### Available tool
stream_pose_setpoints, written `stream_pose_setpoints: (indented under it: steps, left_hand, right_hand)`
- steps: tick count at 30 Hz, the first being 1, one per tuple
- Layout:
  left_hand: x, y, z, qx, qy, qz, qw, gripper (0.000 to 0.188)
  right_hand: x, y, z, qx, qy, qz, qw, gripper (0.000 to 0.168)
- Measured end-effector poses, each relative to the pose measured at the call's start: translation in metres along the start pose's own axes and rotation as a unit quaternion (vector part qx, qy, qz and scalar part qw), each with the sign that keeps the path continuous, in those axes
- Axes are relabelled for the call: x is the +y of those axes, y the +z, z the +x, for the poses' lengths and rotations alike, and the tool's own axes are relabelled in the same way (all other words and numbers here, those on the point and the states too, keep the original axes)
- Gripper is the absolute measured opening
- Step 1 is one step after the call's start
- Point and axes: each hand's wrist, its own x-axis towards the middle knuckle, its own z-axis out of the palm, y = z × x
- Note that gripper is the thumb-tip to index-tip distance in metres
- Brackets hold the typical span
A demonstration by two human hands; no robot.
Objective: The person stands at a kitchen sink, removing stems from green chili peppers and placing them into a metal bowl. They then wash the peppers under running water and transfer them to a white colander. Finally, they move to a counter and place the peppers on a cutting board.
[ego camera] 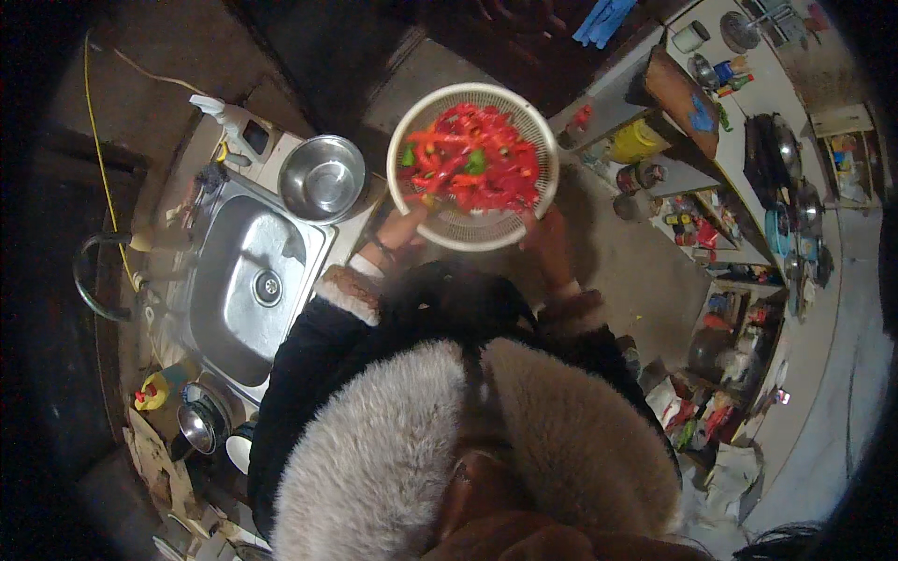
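Both of my hands hold up a round, cream plastic colander [463, 242] in front of my body. Inside it lies a heap of red chili peppers [484, 165], with a few green bits among them. My left hand [398, 231] grips the near-left rim. At the near-right rim, my right hand [547, 235] has hold of the colander; its fingers are partly hidden and blurred. A stainless steel bowl [324, 179] stands on the counter to the left of the colander, beside the sink.
To my left is a stainless steel sink [245, 322] with a curved faucet [84, 273]. A white spray bottle [228, 116] stands at its far end. Along the right, a counter [736, 151] has shelves of jars and packets beneath it. Bare floor [645, 266] lies between.
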Motion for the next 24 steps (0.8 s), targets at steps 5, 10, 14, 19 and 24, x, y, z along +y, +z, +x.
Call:
stream_pose_setpoints:
  steps: [5,10,14,19,24]
  left_hand:
    - [0.013,0.015,-0.032,-0.037,0.112,0.033,0.992,0.033]
    - [0.041,0.035,-0.06,-0.052,0.257,0.094,0.961,0.035]
    - [0.004,0.003,-0.016,-0.028,0.026,0.038,0.999,0.024]
    - [0.004,0.013,-0.023,-0.026,0.045,0.0,0.999,0.028]
    - [0.022,0.024,-0.044,-0.018,0.071,-0.005,0.997,0.026]
  right_hand:
    - [0.028,-0.007,0.002,0.04,0.053,0.051,0.997,0.021]
    - [0.032,0.0,-0.006,0.075,0.037,0.136,0.987,0.018]
    - [0.06,-0.008,0.012,0.003,0.058,0.065,0.996,0.018]
    - [0.013,-0.005,0.0,0.058,0.049,-0.002,0.997,0.022]
    - [0.008,-0.019,0.007,0.043,-0.014,-0.108,0.993,0.023]
